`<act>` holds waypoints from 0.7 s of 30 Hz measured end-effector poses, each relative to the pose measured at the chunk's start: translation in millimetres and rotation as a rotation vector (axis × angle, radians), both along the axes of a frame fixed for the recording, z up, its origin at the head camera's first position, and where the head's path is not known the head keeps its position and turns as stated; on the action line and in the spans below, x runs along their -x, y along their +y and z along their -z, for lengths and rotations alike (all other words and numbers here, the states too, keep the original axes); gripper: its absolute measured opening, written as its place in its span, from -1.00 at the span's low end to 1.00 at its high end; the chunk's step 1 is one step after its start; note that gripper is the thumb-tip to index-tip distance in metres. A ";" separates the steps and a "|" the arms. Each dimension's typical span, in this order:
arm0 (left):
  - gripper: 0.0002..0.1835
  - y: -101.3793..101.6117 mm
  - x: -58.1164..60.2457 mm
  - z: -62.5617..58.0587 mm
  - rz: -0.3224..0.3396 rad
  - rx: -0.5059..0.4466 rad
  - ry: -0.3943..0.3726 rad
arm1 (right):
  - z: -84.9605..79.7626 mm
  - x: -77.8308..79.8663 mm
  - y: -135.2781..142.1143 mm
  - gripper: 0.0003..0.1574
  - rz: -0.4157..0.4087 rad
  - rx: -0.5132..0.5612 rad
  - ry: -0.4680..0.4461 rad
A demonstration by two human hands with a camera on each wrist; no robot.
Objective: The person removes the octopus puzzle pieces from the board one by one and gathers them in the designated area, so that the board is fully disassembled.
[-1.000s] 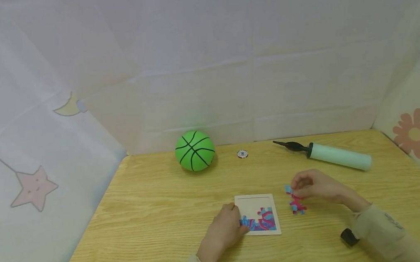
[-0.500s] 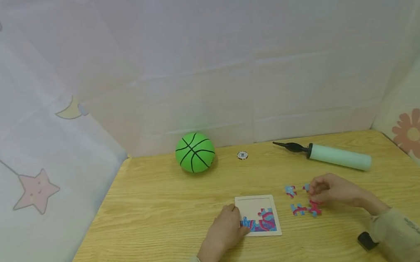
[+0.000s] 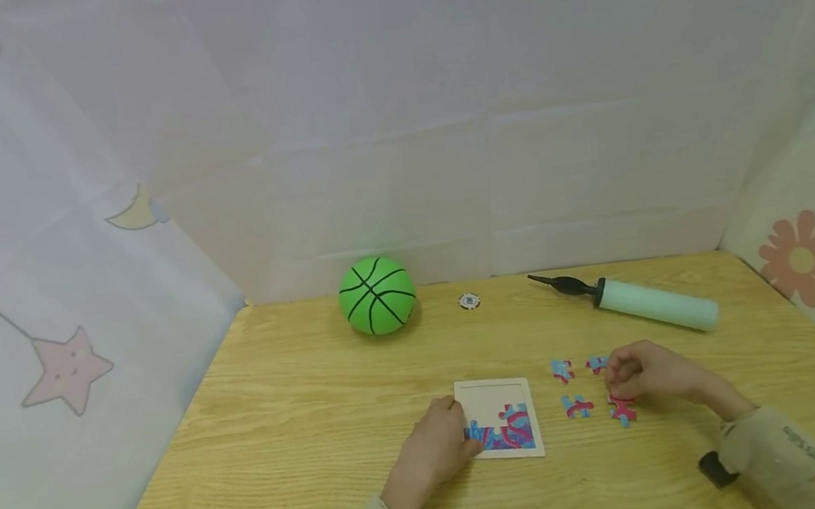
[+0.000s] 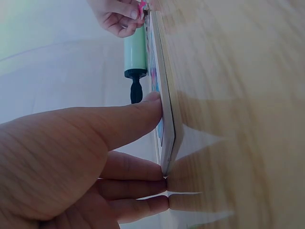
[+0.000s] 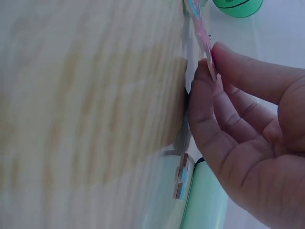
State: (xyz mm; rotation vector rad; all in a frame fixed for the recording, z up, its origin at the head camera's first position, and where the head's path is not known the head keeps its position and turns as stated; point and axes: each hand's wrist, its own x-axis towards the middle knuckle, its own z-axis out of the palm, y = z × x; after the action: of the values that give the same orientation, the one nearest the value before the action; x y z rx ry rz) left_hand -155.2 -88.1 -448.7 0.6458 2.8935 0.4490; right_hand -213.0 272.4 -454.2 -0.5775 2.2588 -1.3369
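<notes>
A square white puzzle tray [image 3: 493,392] lies on the table, its lower part and right side filled with blue, purple and pink pieces. My left hand [image 3: 433,440] holds the tray at its left edge; in the left wrist view the thumb rests on the rim, with the fingers against the side. Right of the tray, my right hand [image 3: 646,371] pinches a pink-and-blue puzzle piece [image 5: 204,38] between thumb and index finger, tilted just above the table. Near it lie loose puzzle pieces: one upper left [image 3: 561,369], one lower left [image 3: 577,406] and one partly hidden [image 3: 596,364].
A green ball [image 3: 378,296] with black lines sits at the back of the table. Beside it is a white-and-black poker chip [image 3: 469,301]. A mint-green hand pump [image 3: 655,303] with a black nozzle lies at the back right. Printed white cloth surrounds the table.
My right hand has moved right with pieces, separating a joined cluster into single puzzle pieces. My left hand stays on the tray.
</notes>
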 end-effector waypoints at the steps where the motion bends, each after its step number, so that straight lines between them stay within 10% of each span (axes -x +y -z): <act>1: -0.50 0.2 -0.2 0.1 0.001 -0.001 -0.002 | 0.5 -0.4 -1.1 -0.79 0.007 -0.019 0.017; 21: -0.47 1.0 -0.6 -2.4 0.002 0.013 0.020 | -2.3 -0.6 -10.8 -0.79 0.051 -0.266 0.302</act>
State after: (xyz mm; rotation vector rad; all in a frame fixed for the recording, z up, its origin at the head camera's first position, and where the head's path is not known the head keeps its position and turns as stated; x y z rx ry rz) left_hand -154.6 -87.1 -446.3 0.6547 2.9122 0.4249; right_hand -212.4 261.6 -452.0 -0.6672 2.6552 -0.9999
